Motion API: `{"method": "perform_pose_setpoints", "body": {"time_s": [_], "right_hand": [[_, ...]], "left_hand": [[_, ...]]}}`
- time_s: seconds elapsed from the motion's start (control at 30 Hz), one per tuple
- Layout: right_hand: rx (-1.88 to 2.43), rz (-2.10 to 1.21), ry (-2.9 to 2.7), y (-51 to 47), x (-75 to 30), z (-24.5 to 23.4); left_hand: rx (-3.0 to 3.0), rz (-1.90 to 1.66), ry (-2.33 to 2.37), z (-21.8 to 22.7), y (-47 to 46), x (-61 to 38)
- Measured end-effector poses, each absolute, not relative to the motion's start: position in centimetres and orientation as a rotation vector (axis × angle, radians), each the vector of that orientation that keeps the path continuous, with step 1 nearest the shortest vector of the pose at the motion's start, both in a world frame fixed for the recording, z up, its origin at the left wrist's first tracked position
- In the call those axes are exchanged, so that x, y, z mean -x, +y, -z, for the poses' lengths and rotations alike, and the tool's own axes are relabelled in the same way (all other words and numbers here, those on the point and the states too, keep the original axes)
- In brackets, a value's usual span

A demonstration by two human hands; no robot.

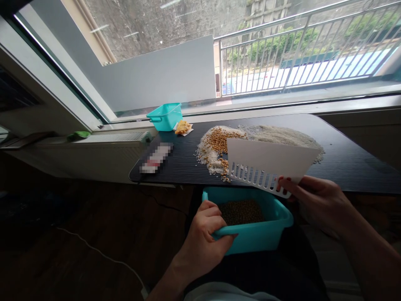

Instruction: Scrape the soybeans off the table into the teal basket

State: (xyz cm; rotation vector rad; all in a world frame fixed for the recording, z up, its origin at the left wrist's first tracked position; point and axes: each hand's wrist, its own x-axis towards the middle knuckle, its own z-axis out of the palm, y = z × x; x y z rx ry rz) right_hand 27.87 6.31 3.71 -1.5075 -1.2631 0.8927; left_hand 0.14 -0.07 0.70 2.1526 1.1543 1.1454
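The dark table (344,167) bears mixed rice and beans (219,144), a teal basket (166,116) and a yellow packet (183,126)

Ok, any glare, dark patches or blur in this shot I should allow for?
Head view: daylight from the window backlights everything, so the floor is murky and the beans in the tub are dim; a small item on the table is pixelated; straight lines bow near the edges; the scraper looks sharp.

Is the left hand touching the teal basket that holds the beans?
Touching. The head view shows the left hand gripping the teal basket at its near-left corner, with fingers wrapped over the rim and against the outer wall.
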Motion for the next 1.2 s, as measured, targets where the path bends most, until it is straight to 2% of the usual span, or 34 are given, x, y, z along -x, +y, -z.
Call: {"method": "perform_pose_setpoints", "body": {"time_s": [1.2], "right_hand": [[1.479, -0.973, -1.282, 6.9, -27.4, -4.8]], "left_hand": [[-2.140, -1.151, 1.159, -0.7, -0.2, -0.1]]}}
